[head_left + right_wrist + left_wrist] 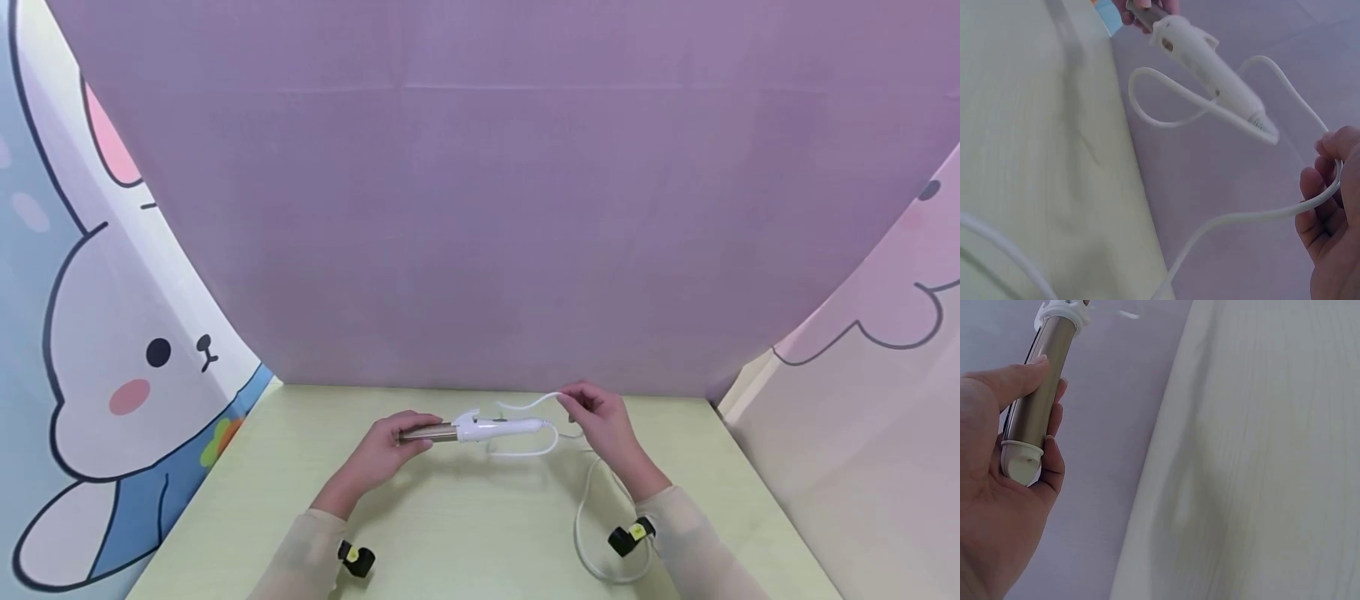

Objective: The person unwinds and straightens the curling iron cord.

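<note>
A curling iron [498, 428] with a white handle and a gold-brown barrel is held up level above the table. My left hand [390, 450] grips its barrel [1041, 387], thumb on one side and fingers curled round the other, near the white tip [1021, 461]. The handle points right, and a white cord [536, 454] loops out of its end. My right hand [603, 425] pinches that cord between thumb and fingers, to the right of the handle. In the right wrist view the cord [1241, 215] passes through the fingers and hangs down.
The rest of the cord lies in a loop on the pale yellow table [465, 525] by my right forearm. A purple cloth [480, 208] hangs behind the table. Printed panels with a cartoon rabbit [135, 375] stand at the left; another printed panel [862, 417] is at the right.
</note>
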Motion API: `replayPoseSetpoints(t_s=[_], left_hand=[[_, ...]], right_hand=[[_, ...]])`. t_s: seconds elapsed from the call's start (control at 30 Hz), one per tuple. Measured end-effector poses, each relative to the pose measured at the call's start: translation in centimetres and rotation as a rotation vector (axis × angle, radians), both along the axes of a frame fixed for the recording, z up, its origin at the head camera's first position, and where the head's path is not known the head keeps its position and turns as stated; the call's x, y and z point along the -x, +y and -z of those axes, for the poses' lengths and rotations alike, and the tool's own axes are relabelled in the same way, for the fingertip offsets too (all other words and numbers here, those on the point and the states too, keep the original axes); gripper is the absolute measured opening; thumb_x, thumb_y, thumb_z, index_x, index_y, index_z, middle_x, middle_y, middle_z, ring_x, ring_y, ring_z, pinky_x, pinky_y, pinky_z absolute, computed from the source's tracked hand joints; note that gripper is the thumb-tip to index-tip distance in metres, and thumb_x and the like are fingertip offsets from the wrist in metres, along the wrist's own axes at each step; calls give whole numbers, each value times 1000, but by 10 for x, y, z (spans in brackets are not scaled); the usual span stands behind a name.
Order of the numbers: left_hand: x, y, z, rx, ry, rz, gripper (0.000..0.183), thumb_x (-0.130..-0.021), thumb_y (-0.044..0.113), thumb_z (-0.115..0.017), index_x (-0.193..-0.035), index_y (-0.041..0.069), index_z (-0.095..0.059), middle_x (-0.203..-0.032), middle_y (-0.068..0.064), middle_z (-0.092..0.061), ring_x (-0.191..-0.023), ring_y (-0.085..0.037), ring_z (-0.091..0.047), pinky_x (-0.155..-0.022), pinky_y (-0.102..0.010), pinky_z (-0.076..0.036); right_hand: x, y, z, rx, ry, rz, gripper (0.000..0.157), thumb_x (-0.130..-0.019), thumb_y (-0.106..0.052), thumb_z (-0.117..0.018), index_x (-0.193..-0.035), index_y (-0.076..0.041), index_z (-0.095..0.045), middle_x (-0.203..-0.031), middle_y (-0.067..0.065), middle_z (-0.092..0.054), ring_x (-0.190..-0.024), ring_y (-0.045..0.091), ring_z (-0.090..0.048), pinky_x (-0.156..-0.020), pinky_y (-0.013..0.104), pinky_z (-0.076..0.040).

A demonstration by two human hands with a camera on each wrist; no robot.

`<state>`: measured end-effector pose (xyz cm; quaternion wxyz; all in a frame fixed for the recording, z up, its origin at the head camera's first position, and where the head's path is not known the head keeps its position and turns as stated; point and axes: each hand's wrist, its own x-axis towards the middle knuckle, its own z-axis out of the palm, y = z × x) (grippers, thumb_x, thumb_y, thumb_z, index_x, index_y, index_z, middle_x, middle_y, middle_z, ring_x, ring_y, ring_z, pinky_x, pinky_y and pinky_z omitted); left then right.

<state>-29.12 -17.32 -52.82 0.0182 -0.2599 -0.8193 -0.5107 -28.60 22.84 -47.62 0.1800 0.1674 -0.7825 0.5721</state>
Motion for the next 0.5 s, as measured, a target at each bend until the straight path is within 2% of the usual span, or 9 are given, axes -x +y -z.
replayPoseSetpoints(t_s=[0.1,0.2,0.3,0.5], left_hand=[[-1,-1,-1,-2,6,2,38,-102,11,-81,-140,16,-77,-125,0,-76,-107,-22,-68,-90,-34,-55],[-1,-2,-2,-9,6,1,38,-102,9,-81,-139,18,-78,-124,1,-76,-107,-22,-68,-91,-35,-54],[-2,-3,-4,-13,6,0,39,-101,8,-81,-138,20,-78,-124,3,-76,-107,-22,-68,-91,-35,-54],[-2,-7,-5,-27,17,-4,39,-101,7,-82,-137,21,-78,-123,4,-76,-105,-22,-68,-90,-35,-55]], right_hand=[[5,1,3,-8,-19,27,7,-104,2,-74,-104,4,-80,-77,23,-64,-65,11,-57,-57,18,-44],[9,2,7,-3,-30,40,7,-104,4,-73,-105,8,-79,-76,24,-63,-64,11,-56,-54,18,-43],[13,3,13,3,-36,50,7,-104,3,-74,-105,9,-79,-75,18,-63,-64,11,-55,-54,18,-42],[19,8,29,-11,-65,47,7,-102,-1,-78,-104,5,-80,-80,11,-69,-65,10,-58,-58,20,-47]])
